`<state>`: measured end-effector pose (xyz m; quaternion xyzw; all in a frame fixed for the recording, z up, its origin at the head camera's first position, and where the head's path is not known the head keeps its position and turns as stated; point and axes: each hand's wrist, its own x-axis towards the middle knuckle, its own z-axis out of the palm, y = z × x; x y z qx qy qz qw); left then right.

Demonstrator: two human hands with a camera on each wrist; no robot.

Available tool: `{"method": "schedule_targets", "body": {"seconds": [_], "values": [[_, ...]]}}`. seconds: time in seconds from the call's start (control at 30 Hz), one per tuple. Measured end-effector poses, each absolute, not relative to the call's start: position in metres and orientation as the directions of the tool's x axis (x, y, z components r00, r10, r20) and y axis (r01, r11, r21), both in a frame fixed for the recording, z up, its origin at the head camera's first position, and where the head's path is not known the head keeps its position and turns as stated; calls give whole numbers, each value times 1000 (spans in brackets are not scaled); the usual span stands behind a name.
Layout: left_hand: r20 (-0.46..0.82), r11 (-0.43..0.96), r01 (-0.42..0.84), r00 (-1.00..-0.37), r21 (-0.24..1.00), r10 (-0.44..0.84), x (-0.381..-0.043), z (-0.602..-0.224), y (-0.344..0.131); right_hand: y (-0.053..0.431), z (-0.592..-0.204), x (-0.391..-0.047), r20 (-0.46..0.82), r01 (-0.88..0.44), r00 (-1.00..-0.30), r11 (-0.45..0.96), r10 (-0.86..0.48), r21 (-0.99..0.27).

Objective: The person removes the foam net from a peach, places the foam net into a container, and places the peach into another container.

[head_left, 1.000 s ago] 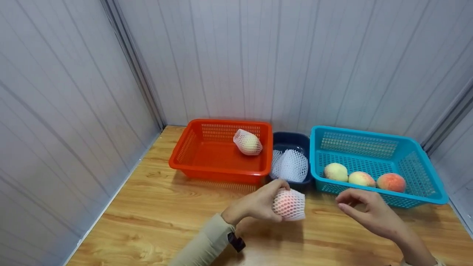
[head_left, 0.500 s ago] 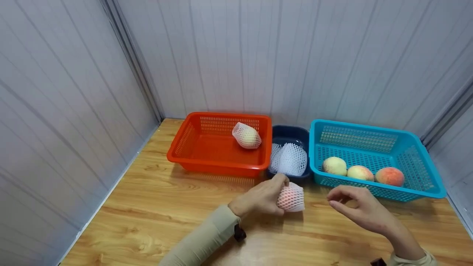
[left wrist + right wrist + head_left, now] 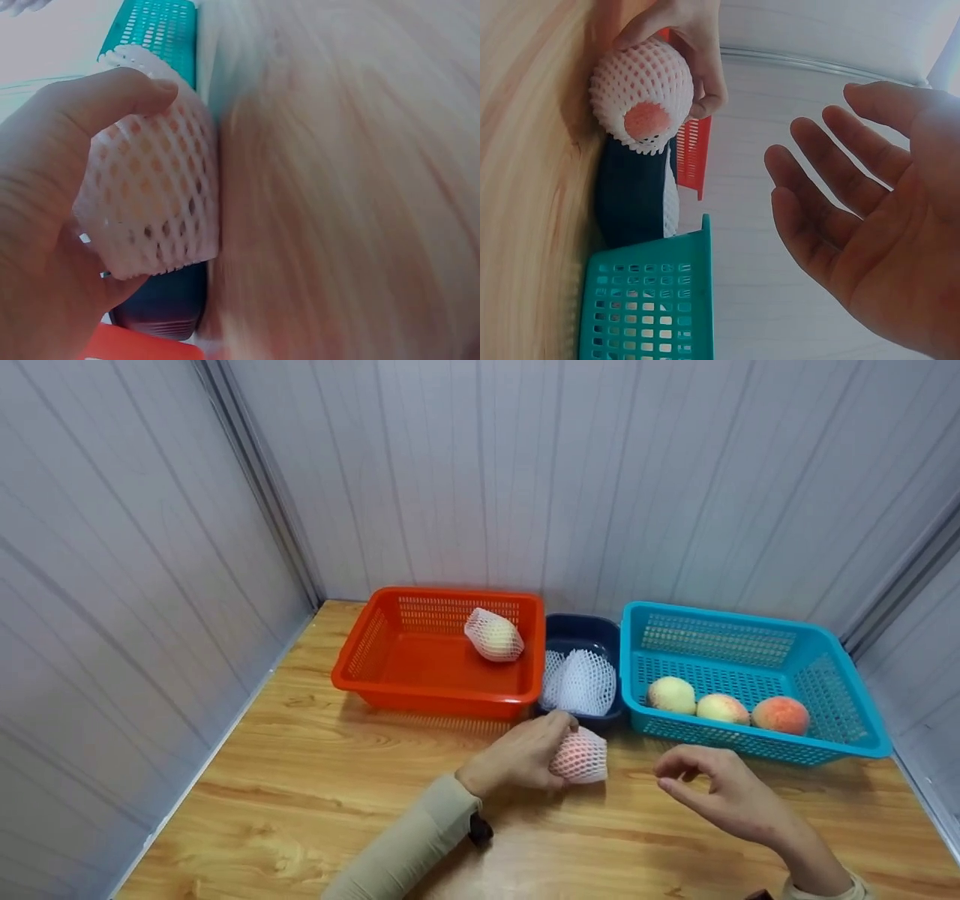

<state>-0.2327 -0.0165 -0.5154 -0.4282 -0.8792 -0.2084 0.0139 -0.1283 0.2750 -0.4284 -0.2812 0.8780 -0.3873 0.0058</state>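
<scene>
My left hand [image 3: 525, 754] grips a peach in a white foam net sleeve [image 3: 582, 756], low over the table in front of the navy bin. In the left wrist view the thumb lies across the top of the netted peach [image 3: 150, 180]. The right wrist view shows the sleeve's open end, with pink-red peach skin [image 3: 646, 118] inside it. My right hand [image 3: 731, 795] hovers in front of the blue basket, fingers loosely bent and holding nothing. Spare foam nets [image 3: 581, 682] lie in the navy bin [image 3: 581, 626].
At the left stands a red basket [image 3: 435, 697] with one netted peach [image 3: 495, 636] inside. A blue basket [image 3: 750, 739] at the right holds three bare peaches [image 3: 721, 709] along its near side. The wooden table [image 3: 300, 810] meets pale panel walls [image 3: 450, 472] behind and at the sides.
The head view has shifted a little. My left hand has lowered the netted peach slightly toward the table, still gripping it. The right hand has drifted slightly left, staying free.
</scene>
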Motion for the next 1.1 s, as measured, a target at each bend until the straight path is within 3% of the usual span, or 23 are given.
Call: {"method": "schedule_targets", "body": {"seconds": [0.47,1.1], "values": [[266,609,732,-680,306,683,-231,-513,-26,280,-435,-130,247,-528,-820,517,-516,-674],[329,652,712,-701,263,633,-215,-495,-44,289,-437,-128,173,-464,-849,547,-500,-696]]}}
